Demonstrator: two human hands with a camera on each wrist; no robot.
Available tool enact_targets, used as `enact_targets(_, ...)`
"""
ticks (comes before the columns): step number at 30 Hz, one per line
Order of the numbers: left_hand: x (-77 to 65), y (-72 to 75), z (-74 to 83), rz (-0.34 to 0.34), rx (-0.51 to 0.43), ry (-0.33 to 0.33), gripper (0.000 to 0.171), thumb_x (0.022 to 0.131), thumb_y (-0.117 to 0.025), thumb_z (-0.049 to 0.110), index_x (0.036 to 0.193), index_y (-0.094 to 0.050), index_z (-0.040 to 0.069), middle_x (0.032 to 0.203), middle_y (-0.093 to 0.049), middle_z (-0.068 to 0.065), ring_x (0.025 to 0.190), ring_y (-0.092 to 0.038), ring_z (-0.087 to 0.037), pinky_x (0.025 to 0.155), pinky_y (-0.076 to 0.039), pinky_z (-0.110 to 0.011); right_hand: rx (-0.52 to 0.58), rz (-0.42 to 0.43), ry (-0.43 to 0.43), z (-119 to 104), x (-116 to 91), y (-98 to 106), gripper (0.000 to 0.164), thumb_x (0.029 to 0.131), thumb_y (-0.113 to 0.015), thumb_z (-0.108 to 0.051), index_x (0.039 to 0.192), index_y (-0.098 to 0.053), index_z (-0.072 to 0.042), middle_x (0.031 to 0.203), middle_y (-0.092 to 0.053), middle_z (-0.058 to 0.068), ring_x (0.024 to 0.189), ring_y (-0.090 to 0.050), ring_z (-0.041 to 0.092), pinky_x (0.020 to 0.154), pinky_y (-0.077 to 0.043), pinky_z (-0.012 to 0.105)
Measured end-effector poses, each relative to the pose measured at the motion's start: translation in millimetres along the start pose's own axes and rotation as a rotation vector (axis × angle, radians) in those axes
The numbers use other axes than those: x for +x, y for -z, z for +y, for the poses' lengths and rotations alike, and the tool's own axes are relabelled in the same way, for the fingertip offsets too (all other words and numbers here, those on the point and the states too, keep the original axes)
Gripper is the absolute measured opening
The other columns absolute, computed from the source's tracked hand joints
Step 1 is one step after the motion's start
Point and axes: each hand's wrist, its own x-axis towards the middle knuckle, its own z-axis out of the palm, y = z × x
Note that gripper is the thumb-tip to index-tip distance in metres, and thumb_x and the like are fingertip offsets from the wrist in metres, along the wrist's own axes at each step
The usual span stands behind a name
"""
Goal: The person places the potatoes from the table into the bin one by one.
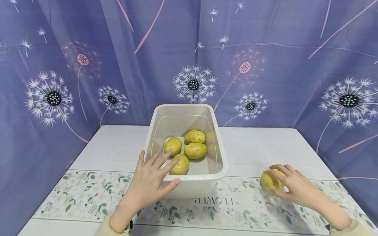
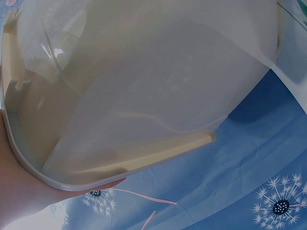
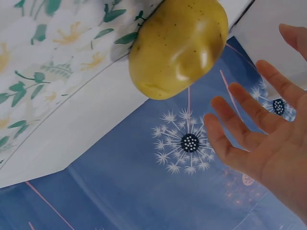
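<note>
A pale plastic bin (image 1: pixel 186 178) stands on the table, and several glossy yellow potatoes (image 1: pixel 195 150) lie on its floor. My left hand (image 1: pixel 152 178) is at the bin's near left corner, fingers spread over the rim. The left wrist view shows part of that hand (image 2: pixel 21 187) along the rim, beside the bin's outer wall (image 2: pixel 158 96). To the right of the bin, another potato (image 1: pixel 267 182) lies on the table. My right hand (image 1: pixel 295 186) reaches over it from the right. In the right wrist view the fingers are loosely extended, with a gap between them and the potato (image 3: pixel 180 48).
A floral printed strip (image 1: pixel 97 196) with lettering runs across the white table (image 1: pixel 254 147). Purple-blue curtains (image 1: pixel 153 65) with dandelion prints enclose the back and both sides. The bin's far end stands close to the back curtain.
</note>
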Motion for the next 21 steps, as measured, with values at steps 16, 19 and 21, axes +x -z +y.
enact_targets(16, 0.0, 0.6, 0.3, -0.018, 0.006, 0.003, 0.056, 0.083, -0.039, 0.061, 0.131, -0.044, 0.032, 0.14, -0.041, 0.0, 0.123, -0.043, -0.033, 0.1, -0.016, -0.067, -0.041, -0.038, 0.028, 4.0, -5.4, -15.4, 0.056, 0.056, -0.078, -0.024, 0.108, -0.06, -0.018, 0.107, -0.057, 0.006, 0.091, -0.054, 0.024, 0.06, -0.049, 0.041)
enact_targets(19, 0.1, 0.5, 0.1, -0.021, 0.007, 0.004, 0.057, 0.083, -0.039, 0.061, 0.131, -0.044, 0.032, 0.14, -0.041, 0.0, 0.123, -0.043, -0.032, 0.1, -0.017, -0.067, -0.051, -0.05, 0.023, 4.6, -5.4, -17.6, 0.057, 0.055, -0.078, -0.025, 0.108, -0.061, -0.017, 0.108, -0.057, 0.007, 0.092, -0.053, 0.025, 0.06, -0.049, 0.043)
enact_targets(21, 0.1, 0.4, 0.2, -0.019, 0.007, 0.004, 0.056, 0.083, -0.04, 0.061, 0.131, -0.044, 0.032, 0.14, -0.041, 0.0, 0.123, -0.043, -0.032, 0.099, -0.018, -0.067, -0.051, -0.061, 0.015, 4.8, -5.6, -19.0, 0.057, 0.055, -0.078, -0.026, 0.108, -0.061, -0.017, 0.11, -0.056, 0.008, 0.094, -0.052, 0.026, 0.059, -0.049, 0.045)
